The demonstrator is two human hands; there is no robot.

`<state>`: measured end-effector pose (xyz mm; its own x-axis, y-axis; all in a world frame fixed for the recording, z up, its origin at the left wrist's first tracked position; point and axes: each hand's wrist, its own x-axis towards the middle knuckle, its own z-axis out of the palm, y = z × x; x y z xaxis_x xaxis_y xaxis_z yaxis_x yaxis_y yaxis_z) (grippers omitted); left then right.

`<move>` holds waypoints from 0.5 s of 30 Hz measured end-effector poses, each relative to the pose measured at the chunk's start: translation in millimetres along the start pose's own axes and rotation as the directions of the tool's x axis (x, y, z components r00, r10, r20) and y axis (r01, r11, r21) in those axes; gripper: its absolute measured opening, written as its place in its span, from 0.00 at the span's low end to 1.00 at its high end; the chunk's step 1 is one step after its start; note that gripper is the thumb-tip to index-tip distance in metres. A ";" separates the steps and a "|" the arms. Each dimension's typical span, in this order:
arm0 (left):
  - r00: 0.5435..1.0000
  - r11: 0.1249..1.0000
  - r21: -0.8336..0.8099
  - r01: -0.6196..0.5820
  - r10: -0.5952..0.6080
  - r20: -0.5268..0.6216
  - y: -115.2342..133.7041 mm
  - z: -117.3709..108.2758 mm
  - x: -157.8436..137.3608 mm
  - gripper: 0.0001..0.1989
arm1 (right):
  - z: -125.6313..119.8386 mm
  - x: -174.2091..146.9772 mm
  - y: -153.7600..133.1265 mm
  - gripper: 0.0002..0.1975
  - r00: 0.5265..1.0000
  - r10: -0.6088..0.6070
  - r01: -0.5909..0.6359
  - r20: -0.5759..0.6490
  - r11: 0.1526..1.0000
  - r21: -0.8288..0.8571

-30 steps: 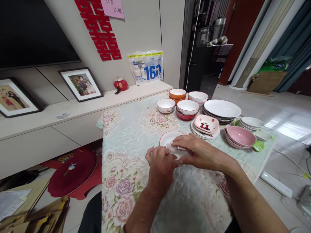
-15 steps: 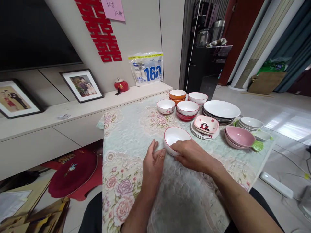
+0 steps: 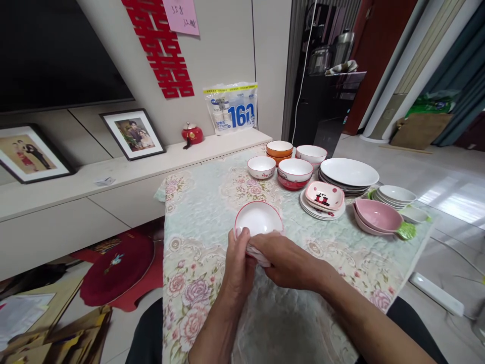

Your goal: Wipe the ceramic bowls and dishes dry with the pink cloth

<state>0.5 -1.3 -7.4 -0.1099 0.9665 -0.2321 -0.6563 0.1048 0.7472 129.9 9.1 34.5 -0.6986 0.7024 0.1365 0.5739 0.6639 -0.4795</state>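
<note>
Both my hands are on a white bowl [image 3: 259,216] with a thin red rim, low over the near middle of the table and tipped so its inside shows. My left hand [image 3: 239,258] grips its near left side, thumb up at the rim. Fingers of my right hand [image 3: 286,255] are closed at the near right rim, covering part of the bowl. Beyond it are a small white bowl [image 3: 261,167], a white bowl stacked in a red one [image 3: 295,174], and a pink square dish [image 3: 325,196] on small plates [image 3: 310,212].
Farther back stand orange bowls [image 3: 279,150] and another white bowl [image 3: 311,154]. To the right are stacked large plates [image 3: 348,172], pink leaf-shaped bowls [image 3: 379,216] and small white dishes [image 3: 396,194]. A flowered cloth [image 3: 197,212] covers the table.
The bowl has come left and nearer to me. My left hand, apart from it with fingers extended before, now grips it. My right hand has stayed on the bowl.
</note>
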 end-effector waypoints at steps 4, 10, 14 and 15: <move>0.999 0.998 0.044 0.033 -0.033 0.012 3.3 -1.2 0.9 0.20 | -1.1 -1.9 10.6 0.15 1.000 -0.023 0.025 0.011 0.959 -0.282; 0.996 0.997 0.042 -0.069 0.066 0.062 -0.1 3.9 -1.6 0.22 | 11.8 0.4 2.8 0.16 0.995 0.066 -0.076 -0.070 0.984 -0.158; 0.991 0.994 0.001 -0.109 0.109 0.075 -4.5 5.9 -3.1 0.28 | 13.6 5.0 -7.0 0.14 0.969 0.132 -0.106 -0.207 0.986 0.132; 0.991 0.994 -0.006 -0.108 0.108 0.076 -4.8 5.9 -3.3 0.27 | 12.1 5.2 -6.5 0.16 0.975 0.102 -0.070 -0.199 0.985 0.158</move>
<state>8.4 -3.6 -6.5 -0.1235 0.9871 -0.1019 -0.6450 -0.0018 0.7642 117.3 5.3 27.8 -0.5379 0.8031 0.2565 0.5466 0.5638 -0.6191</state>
